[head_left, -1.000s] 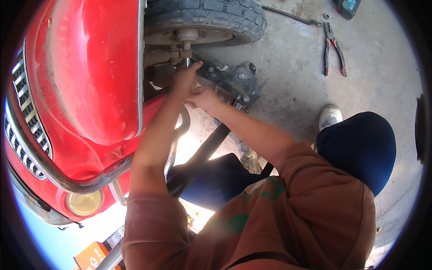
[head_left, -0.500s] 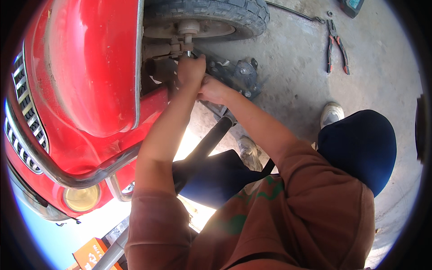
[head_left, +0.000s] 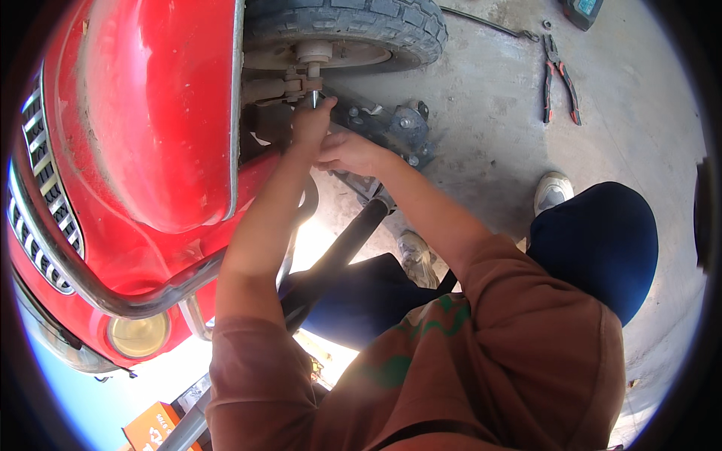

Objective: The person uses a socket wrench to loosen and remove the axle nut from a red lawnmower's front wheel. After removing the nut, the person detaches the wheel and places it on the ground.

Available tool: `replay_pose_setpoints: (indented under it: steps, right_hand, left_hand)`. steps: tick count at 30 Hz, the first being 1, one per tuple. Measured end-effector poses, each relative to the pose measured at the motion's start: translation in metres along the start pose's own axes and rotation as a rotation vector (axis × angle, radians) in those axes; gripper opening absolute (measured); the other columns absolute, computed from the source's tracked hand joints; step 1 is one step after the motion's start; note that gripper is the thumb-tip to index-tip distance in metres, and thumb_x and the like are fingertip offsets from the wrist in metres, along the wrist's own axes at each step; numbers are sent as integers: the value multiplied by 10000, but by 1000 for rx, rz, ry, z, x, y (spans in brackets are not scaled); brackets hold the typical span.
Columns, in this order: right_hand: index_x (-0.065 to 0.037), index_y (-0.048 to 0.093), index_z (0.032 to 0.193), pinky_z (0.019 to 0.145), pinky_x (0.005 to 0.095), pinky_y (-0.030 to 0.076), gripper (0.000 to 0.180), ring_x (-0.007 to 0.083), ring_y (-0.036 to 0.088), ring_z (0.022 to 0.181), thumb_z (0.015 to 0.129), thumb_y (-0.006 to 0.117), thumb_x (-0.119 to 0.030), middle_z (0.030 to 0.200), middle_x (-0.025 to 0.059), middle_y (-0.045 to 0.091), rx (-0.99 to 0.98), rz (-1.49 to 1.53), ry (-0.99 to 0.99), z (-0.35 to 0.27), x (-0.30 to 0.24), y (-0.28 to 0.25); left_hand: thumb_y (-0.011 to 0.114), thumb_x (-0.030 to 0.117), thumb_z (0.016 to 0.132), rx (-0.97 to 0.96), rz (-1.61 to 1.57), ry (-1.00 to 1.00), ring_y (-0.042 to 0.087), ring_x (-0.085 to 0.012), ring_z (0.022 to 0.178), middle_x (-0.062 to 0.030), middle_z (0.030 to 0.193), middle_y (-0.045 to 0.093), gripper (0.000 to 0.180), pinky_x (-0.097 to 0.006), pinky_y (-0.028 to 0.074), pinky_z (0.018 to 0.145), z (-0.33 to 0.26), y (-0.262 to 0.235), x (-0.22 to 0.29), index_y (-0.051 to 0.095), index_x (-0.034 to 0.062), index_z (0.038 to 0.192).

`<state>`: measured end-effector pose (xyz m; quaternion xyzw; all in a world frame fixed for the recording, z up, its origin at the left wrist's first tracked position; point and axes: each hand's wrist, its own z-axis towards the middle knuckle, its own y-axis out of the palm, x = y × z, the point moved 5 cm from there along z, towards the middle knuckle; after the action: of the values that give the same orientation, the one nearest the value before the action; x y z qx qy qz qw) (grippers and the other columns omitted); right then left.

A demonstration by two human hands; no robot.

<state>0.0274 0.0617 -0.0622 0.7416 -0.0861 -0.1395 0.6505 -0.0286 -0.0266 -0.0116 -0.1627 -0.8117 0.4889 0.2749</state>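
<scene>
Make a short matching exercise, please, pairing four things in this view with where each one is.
1. Metal pliers with black and orange-red handles
2. Round pale-yellow lamp
3. Dark grey treaded rubber tyre
4. Bare left hand

A. Cut off by the picture's top edge
B. At the shiny silver metal cylinder
C. On the grey concrete floor
D. Set in the glossy red bodywork

Pairs: 1-C, 2-D, 3-A, 4-B

Head cam: 1 fisheye, aimed down

Left of 2 on wearer's head, close in. Brown shirt (head_left: 481, 368) nearest, at 5 o'clock; left hand (head_left: 310, 124) at 11, right hand (head_left: 352, 153) at 12, mid-range; tire (head_left: 346, 28) farther off at 12. Straight edges bow outward.
</scene>
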Motion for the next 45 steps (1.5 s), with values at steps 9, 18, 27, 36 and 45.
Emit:
replay_pose_setpoints:
  steps: [9, 18, 27, 36, 45]
  right_hand:
    - [42, 633, 1048, 812, 297, 528, 189, 175, 634, 897, 889, 663, -56, 1005, 106, 660, -36, 29, 44, 1, 11, -5]
    - [-9, 634, 731, 553, 264, 500, 210, 132, 582, 565, 782, 769, -161, 699, 59, 627, 335, -334, -64, 6, 7, 0]
    - [51, 641, 1033, 877, 346, 558, 168, 206, 663, 945, 905, 648, -59, 956, 122, 672, -7, 148, -73, -4, 9, 3]
    - [38, 689, 828, 625, 302, 572, 279, 175, 662, 667, 843, 727, -238, 745, 78, 671, 429, -526, -251, -8, 9, 16]
    - [10, 642, 1135, 902, 330, 519, 240, 194, 630, 1037, 931, 622, -115, 1131, 108, 656, -143, 60, 46, -3, 12, -3]
  left_hand:
    - [730, 275, 737, 50, 121, -37, 637, -285, 612, -148, 685, 658, 281, -397, 507, 609, 5, 3, 0, 644, 8, 756]
    - [649, 241, 904, -663, -621, -385, 161, -46, 413, 91, 515, 247, 422, -242, 120, 393, -4, 12, -1, 338, 212, 619]
    - [659, 401, 862, 276, 353, 284, 645, -450, 863, -257, 781, 656, 458, -469, 491, 744, -27, 4, 11, 611, -53, 891]
    - [662, 198, 885, -623, -570, -336, 195, -55, 411, 80, 514, 296, 372, -260, 135, 384, -6, 9, 1, 382, 191, 641]
    - [710, 392, 759, 98, 368, 98, 640, -441, 999, -282, 997, 675, 526, -465, 499, 883, -19, 0, 15, 642, -62, 1017]
